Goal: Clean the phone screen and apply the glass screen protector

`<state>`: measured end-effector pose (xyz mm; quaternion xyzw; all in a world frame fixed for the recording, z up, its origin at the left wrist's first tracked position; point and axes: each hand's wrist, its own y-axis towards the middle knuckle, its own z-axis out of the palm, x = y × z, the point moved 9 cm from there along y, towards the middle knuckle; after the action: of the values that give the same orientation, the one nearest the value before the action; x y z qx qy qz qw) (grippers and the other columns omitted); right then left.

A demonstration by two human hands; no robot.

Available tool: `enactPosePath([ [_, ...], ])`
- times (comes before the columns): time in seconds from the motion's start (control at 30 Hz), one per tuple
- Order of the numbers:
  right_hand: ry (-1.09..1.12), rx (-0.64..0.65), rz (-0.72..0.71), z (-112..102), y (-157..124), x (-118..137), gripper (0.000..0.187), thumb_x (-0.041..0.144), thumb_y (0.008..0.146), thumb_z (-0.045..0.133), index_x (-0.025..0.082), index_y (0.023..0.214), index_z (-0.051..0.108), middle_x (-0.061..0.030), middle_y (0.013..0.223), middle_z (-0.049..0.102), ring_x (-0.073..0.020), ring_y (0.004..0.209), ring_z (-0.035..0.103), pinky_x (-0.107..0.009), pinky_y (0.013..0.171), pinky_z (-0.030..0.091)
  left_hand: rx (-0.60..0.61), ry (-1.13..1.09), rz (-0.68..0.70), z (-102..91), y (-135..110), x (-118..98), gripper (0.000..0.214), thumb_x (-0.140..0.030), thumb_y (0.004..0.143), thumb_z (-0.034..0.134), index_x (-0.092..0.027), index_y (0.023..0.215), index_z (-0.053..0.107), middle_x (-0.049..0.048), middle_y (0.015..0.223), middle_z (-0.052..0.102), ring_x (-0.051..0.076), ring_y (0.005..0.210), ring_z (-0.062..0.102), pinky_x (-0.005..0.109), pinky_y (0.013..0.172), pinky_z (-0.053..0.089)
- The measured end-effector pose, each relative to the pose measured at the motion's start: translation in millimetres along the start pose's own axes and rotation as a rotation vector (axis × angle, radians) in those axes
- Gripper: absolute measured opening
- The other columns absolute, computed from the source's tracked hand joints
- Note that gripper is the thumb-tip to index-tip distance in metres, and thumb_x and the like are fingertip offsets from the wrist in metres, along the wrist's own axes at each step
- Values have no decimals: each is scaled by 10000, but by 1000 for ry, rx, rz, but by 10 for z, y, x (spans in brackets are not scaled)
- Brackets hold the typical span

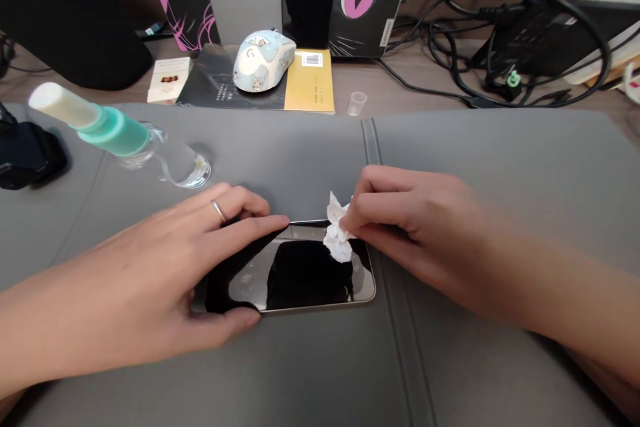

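Note:
A black smartphone lies flat, screen up, on a grey desk mat. My left hand grips its left end, thumb along the near edge and fingers along the far edge, with a ring on one finger. My right hand pinches a crumpled white tissue and presses it onto the upper right part of the screen. Small droplets or smears show on the glass.
A clear spray bottle with a teal collar and white cap lies on its side at the left. Behind the mat are a decorated mouse, a yellow booklet, a small clear cap, a small white box and tangled black cables.

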<state>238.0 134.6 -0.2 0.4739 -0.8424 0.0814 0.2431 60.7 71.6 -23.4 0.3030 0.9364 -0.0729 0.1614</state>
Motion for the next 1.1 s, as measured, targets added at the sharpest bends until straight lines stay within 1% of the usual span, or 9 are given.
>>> enactPosePath([
  [0.2,-19,60,14,-35,-90,26,252,164,1058,550,203,833,656,17,840,516,-89,645,507,-236,588,388,2,0,-3,22,-6,15,778,-460,926,706,-452,1627,370,40,1450,610,302,1287,656,408,922,660],
  [0.37,37,131,56,14,-211,110,257,128,1032,562,214,792,595,17,840,556,-75,598,517,-213,541,407,2,-16,-18,17,-25,36,832,-461,891,739,-468,1642,380,19,1453,623,297,1257,676,396,884,671],
  [0.5,93,175,57,63,-306,187,223,73,970,595,245,827,590,14,891,610,-96,660,562,-210,538,417,-18,13,-22,-15,-18,15,787,-472,900,715,-473,1620,397,27,1433,618,291,1254,674,379,882,678],
  [0.6,106,179,49,92,-337,250,258,10,927,569,259,862,590,17,915,639,-110,677,559,-226,538,410,-18,8,-22,-20,-2,0,771,-474,902,707,-457,1612,408,29,1434,614,285,1229,683,362,871,685],
  [0.73,20,138,-85,148,-289,442,302,-48,899,516,235,814,578,-2,854,638,-131,695,554,-259,560,412,-28,-10,-18,-8,0,29,726,-500,922,672,-461,1607,435,-10,1415,624,289,1219,693,350,891,680],
  [0.83,4,74,-180,125,-208,508,331,-36,957,466,201,835,663,-27,870,653,-141,748,582,-269,643,463,-37,9,17,-1,-11,48,758,-510,911,701,-452,1618,435,20,1420,630,282,1231,691,352,880,679],
  [0.93,21,-134,-58,-114,-125,265,234,124,1064,532,191,975,738,-34,946,673,-138,794,626,-273,700,492,-20,13,40,3,-15,53,765,-522,921,715,-424,1625,431,52,1422,625,286,1224,694,372,871,672],
  [1.0,9,-253,57,-264,-115,64,144,196,1059,615,202,1018,752,-29,959,688,-148,828,652,-291,729,491,-5,18,42,3,-13,38,756,-517,943,711,-404,1633,423,62,1433,614,289,1219,695,385,867,663],
  [1.1,10,-276,125,-293,-94,-59,110,221,1041,657,214,1003,760,-27,947,710,-166,832,660,-319,736,476,8,3,1,-2,-8,32,818,-522,944,726,-407,1672,370,59,1460,608,300,1213,690,398,881,646],
])
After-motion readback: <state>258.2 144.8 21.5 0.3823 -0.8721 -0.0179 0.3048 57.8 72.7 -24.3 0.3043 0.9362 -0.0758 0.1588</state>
